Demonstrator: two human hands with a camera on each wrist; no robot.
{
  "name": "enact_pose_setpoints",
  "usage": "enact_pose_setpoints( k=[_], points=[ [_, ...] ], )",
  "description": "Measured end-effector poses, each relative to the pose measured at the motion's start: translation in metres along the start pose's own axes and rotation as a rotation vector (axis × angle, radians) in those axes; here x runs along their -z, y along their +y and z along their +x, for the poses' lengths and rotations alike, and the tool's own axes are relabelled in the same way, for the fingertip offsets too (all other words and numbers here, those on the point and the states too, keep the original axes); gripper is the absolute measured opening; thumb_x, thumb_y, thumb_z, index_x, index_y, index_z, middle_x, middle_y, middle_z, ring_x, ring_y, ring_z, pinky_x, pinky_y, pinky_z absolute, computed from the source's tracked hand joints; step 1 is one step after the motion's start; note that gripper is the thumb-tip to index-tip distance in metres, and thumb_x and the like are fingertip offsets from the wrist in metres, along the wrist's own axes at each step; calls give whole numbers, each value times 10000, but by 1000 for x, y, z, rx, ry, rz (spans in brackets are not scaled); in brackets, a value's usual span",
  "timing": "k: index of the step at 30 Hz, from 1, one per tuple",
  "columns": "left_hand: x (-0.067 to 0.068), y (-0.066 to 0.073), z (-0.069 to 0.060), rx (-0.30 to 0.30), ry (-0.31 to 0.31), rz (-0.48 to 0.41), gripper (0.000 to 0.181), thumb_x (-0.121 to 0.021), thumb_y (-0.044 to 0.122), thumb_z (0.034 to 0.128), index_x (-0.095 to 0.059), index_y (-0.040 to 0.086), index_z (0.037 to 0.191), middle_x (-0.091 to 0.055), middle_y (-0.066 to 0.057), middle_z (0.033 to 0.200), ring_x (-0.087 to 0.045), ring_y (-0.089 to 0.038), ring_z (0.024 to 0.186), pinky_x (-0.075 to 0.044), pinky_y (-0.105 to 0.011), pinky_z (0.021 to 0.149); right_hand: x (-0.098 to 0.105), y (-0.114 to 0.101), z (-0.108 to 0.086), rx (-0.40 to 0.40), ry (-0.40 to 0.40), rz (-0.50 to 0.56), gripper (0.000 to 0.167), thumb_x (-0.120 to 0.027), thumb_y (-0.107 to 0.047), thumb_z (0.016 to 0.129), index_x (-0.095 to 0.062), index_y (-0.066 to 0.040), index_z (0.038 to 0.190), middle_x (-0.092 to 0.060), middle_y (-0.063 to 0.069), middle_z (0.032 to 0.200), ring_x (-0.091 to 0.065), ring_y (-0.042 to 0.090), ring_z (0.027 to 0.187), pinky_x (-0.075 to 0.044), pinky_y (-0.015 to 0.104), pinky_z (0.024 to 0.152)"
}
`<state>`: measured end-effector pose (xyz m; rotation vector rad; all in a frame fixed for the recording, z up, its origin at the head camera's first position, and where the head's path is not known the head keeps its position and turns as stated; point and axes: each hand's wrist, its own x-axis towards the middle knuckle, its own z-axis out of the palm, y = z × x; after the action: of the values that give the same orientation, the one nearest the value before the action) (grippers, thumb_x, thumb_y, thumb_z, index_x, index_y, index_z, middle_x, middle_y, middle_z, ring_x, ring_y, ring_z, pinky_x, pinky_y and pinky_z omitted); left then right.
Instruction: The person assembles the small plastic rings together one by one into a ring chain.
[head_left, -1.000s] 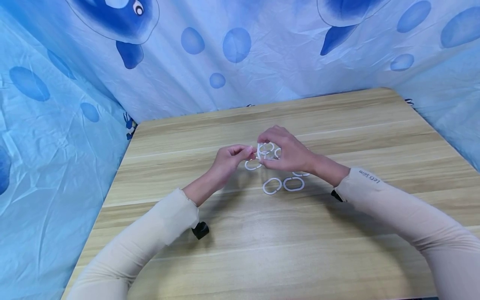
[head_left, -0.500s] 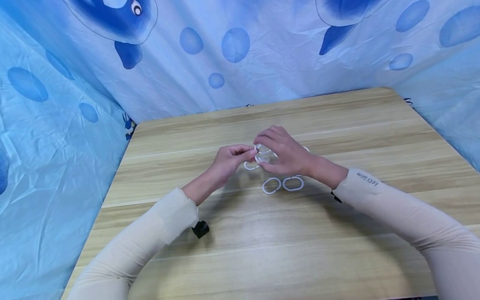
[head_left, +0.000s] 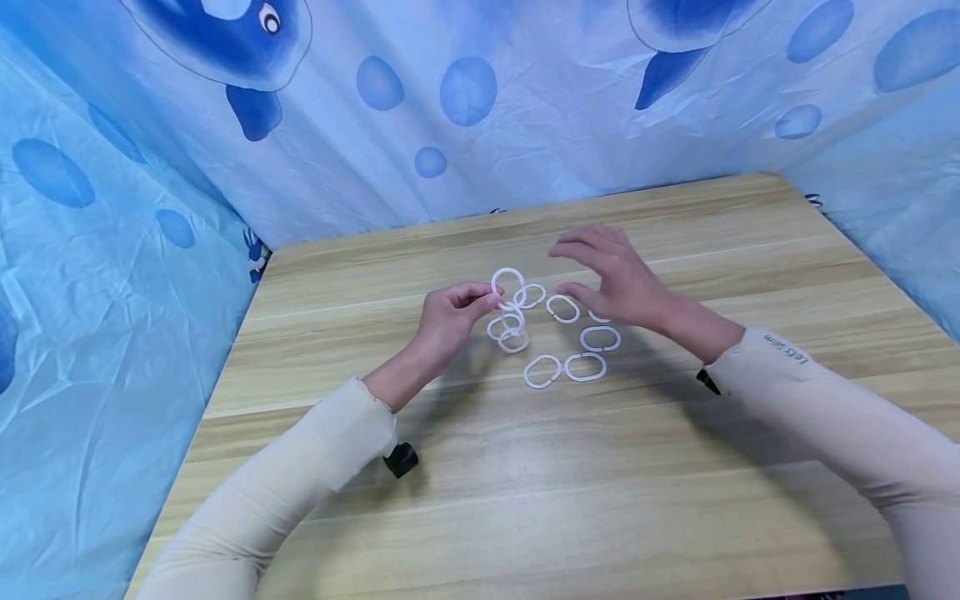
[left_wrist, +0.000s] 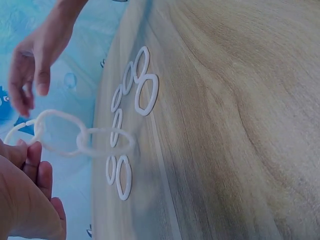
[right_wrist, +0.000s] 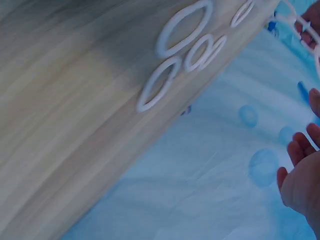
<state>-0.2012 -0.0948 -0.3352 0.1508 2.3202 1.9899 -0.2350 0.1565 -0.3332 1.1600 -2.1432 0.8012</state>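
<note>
In the head view, my left hand (head_left: 453, 321) pinches one link of a short chain of white plastic links (head_left: 507, 269) between thumb and fingers. The chain hangs above the table, its links hooked through each other; in the left wrist view a linked ring (left_wrist: 60, 113) hangs beside the fingers. My right hand (head_left: 611, 275) is apart from the chain, to its right, with thumb and fingers spread and nothing between them. Below it lie loose white oval links (head_left: 585, 381), each with a small gap, and the hand partly covers one of them.
The wooden table (head_left: 525, 500) extends in front of and around the loose links. A blue printed curtain (head_left: 330, 167) hangs behind its far edge and on both sides. A black wrist device (head_left: 401, 459) sits under the left sleeve.
My right hand has let go of the links and moved right and away, its fingers opening wider. My left hand stays nearly in place, and the linked rings are now visible beside it.
</note>
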Motion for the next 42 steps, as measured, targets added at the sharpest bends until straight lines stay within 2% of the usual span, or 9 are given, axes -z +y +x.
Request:
enact_pose_setpoints(
  k=[4,6,11,14,17,24,29,33,42],
  points=[
    [1,-1,1,1,-4,-11,186,-688,88,892,-705,-30,1035,-670,-216,1104,-640,-95,876,-504,-242,890,11,11,-12,-149,-58,38,404,-822,-38,724,-666,-18,1096,-637,126,1101,-512,309,1101,-321,510,931],
    [1,-1,1,3,-10,-18,194,-683,83,895,-699,-41,1043,-676,-205,1095,-641,-112,884,-505,-244,890,14,16,-17,-193,-102,42,395,-811,-21,729,-666,-24,1097,-640,122,1093,-509,304,1091,-311,516,922],
    [1,-1,1,18,-8,-32,191,-680,79,897,-696,-42,1045,-705,-120,1022,-642,-230,961,-507,-240,882,18,21,-26,-259,-184,25,398,-809,-31,730,-669,-32,1103,-651,113,1075,-517,302,1056,-311,507,869],
    [0,0,0,24,-5,-41,184,-680,76,896,-695,-40,1038,-711,-58,971,-622,-326,1028,-507,-239,879,19,24,-29,-291,-213,-1,399,-824,-71,733,-674,-34,1101,-657,108,1060,-515,289,1037,-309,478,809],
    [0,-1,0,25,-4,-52,189,-679,71,895,-690,-50,1040,-712,-37,952,-607,-368,1056,-506,-242,882,19,26,-32,-320,-236,-19,408,-830,-91,735,-673,-32,1106,-656,113,1060,-514,287,1038,-309,472,802],
    [1,-2,0,27,-2,-44,180,-675,74,899,-689,-44,1034,-709,-35,948,-644,-257,971,-506,-241,884,17,30,-41,-366,-273,-55,419,-838,-125,730,-671,-20,1099,-644,143,1048,-509,331,1037,-312,495,788],
    [1,-2,0,31,-16,-31,230,-671,80,904,-670,-77,1072,-698,-112,1004,-642,-127,871,-508,-241,877,12,34,-48,-432,-347,-88,454,-830,-200,748,-662,-9,1125,-630,160,1083,-487,341,1088,-311,525,843],
    [1,-2,-1,35,-24,-16,227,-676,91,903,-679,-63,1069,-685,-151,1047,-630,-89,852,-508,-238,872,8,36,-52,-483,-406,-106,479,-810,-252,774,-652,-6,1153,-616,171,1110,-477,343,1095,-311,543,877],
    [1,-3,-3,43,-33,-17,232,-681,97,900,-680,-65,1066,-694,-8,926,-627,-92,860,-500,-236,881,4,38,-57,-500,-492,-151,495,-770,-284,817,-630,4,1194,-592,170,1109,-473,331,1039,-327,520,830]
  ],
)
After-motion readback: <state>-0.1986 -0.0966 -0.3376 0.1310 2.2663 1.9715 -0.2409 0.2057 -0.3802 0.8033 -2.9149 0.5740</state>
